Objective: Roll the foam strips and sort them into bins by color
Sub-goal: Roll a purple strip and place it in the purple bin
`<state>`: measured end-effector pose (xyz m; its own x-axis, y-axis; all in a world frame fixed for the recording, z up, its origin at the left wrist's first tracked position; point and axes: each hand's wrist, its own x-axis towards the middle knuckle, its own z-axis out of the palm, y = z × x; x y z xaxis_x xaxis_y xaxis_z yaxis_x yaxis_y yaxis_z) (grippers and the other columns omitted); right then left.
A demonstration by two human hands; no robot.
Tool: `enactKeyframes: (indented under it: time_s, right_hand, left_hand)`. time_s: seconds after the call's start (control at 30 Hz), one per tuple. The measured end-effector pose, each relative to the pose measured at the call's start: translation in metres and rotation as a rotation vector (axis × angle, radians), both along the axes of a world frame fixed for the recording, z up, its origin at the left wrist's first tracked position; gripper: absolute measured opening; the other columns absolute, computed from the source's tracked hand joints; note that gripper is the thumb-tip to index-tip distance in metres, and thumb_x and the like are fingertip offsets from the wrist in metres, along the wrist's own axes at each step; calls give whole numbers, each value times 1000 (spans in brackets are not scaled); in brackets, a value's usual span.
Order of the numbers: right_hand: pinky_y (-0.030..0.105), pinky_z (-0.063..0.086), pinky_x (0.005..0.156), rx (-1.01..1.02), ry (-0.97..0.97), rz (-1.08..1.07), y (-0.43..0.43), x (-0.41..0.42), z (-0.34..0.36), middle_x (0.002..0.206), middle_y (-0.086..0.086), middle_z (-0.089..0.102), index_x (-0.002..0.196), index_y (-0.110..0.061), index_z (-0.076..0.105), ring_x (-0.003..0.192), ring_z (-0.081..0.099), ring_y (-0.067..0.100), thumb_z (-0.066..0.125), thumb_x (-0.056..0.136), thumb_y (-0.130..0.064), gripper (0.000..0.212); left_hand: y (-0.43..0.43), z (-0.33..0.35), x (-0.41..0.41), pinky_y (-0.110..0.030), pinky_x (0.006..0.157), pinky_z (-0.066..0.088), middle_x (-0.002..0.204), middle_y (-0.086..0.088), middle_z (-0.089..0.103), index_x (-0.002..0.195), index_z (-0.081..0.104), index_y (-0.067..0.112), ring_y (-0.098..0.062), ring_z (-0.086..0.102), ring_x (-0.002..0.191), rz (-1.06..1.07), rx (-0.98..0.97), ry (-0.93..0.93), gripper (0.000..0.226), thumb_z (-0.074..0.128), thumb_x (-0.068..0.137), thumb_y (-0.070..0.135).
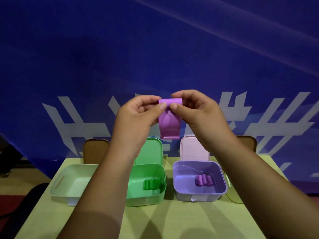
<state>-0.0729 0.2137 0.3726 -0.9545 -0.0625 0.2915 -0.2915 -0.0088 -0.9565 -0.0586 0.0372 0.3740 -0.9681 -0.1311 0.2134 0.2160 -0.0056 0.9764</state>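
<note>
**Purple strip mid-roll, held above the bins**

Both hands are raised above the surface [172,219], well clear of the bins. The left hand [138,114] and the right hand [198,114] each pinch the top end of the purple strip [170,125] between thumb and fingers [161,106]. There the first turn of a roll has formed. The rest of the strip hangs loose below, its lower end curling slightly. The step in hand looks like the rolling itself, only just begun.

Below, the purple bin [222,185] holds a few purple rolls [204,180] lying side by side. The green bin [146,199] just to its left holds green rolls [152,184]. A white bin [58,187] stands at the far left.

The next move calls for winding the hanging length up into a tight coil, both thumbs feeding evenly so the edges stay in line. Foam is likely springy, so the pinch should hold until the roll is lowered into the purple bin beside the others.
</note>
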Motion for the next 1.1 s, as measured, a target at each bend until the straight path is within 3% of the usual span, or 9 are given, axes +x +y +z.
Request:
enactKeyframes:
  time_s: [0.13,0.2,0.27,0.33,0.47,0.7,0.87,0.97,1.1]
  right_hand:
    - [30,62,88,10,-23,26,6,-3,-4,102,-4,78,117,-20,73,98,74,14,76,96,-11,23]
    - [35,61,87,-2,-61,35,8,-5,-4,104,2,77,116,-21,75,95,74,20,74,99,-22,18]
    - [35,61,84,-12,-90,41,10,-6,-4,99,4,77,115,-18,76,84,72,16,69,102,-29,18]
    - [33,61,80,20,-87,14,12,-8,-4,95,0,77,112,-18,78,79,69,10,67,104,-29,17]
    - [33,61,82,42,-54,-21,17,-14,-5,100,4,78,110,-20,78,88,73,13,73,100,-19,11]
    - [25,62,83,76,-2,-27,30,-15,-5,104,0,78,111,-15,76,96,74,13,76,95,-5,19]
    - [23,61,85,89,-51,18,41,-18,-8,107,-1,77,117,-16,73,101,73,15,73,98,-8,21]
    - [25,62,87,78,-126,26,47,-20,-10,102,-1,79,115,-19,76,99,75,16,66,104,-23,16]
    - [29,62,86,126,-113,8,57,-24,-13,97,1,80,112,-19,78,94,76,21,66,105,-24,15]
  left_hand:
    - [2,-3,-2,-23,79,63,105,1,83,120,77,18,-14,80,98,-7,-59,35,26,79,96,9]
    - [4,-5,-4,-26,84,64,109,3,82,120,77,20,-12,79,102,-16,-67,43,27,79,96,7]
    - [6,-6,-6,-31,90,65,111,3,82,120,76,19,-13,78,106,-29,-65,46,29,78,96,3]
    - [8,-7,-9,-37,94,65,113,3,82,120,76,19,-14,78,108,-45,-50,35,31,78,95,1]
    - [13,-10,-14,-51,103,62,118,-6,80,125,74,17,-26,78,113,-103,37,-69,30,77,98,7]
    - [32,-14,-19,-40,88,67,108,-14,82,116,79,14,-30,80,104,-120,35,-170,23,70,105,32]
    - [39,-21,-29,-51,99,64,116,-9,79,119,81,23,-30,77,112,-99,-36,-125,19,73,103,31]
    - [44,-25,-33,-50,98,64,122,-9,78,123,79,21,-31,75,116,-146,-1,-107,21,73,103,24]
    - [57,-30,-39,-41,93,64,127,-13,76,128,76,15,-30,76,117,-157,119,-111,26,71,103,11]
